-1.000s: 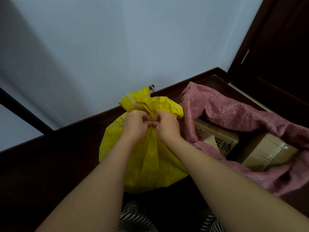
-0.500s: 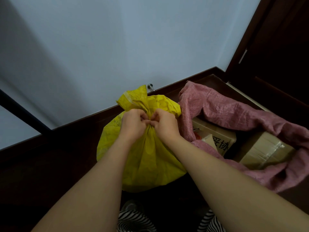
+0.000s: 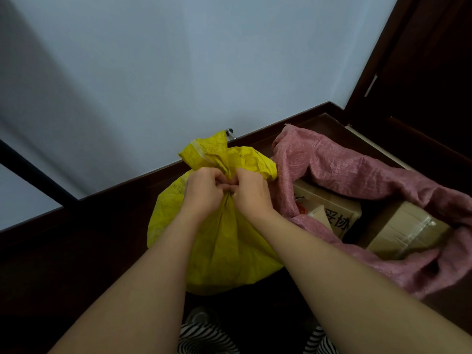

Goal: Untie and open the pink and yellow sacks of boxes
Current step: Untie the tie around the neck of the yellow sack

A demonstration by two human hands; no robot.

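Note:
A yellow woven sack stands on the dark floor against the wall, its neck bunched and tied with the top flaring above. My left hand and my right hand both pinch the tied neck, fingertips meeting at the knot, which they hide. To the right lies the pink sack, its mouth wide open, with a printed cardboard box and a taped cardboard box showing inside.
A pale wall with a dark skirting board runs behind the sacks. A metal door stopper pokes out behind the yellow sack. A dark wooden door stands at the right. Striped trouser legs show at the bottom.
Both hands stay on the yellow sack's neck and the fingers work slightly at the knot. The view has shifted a little; the sack remains tied.

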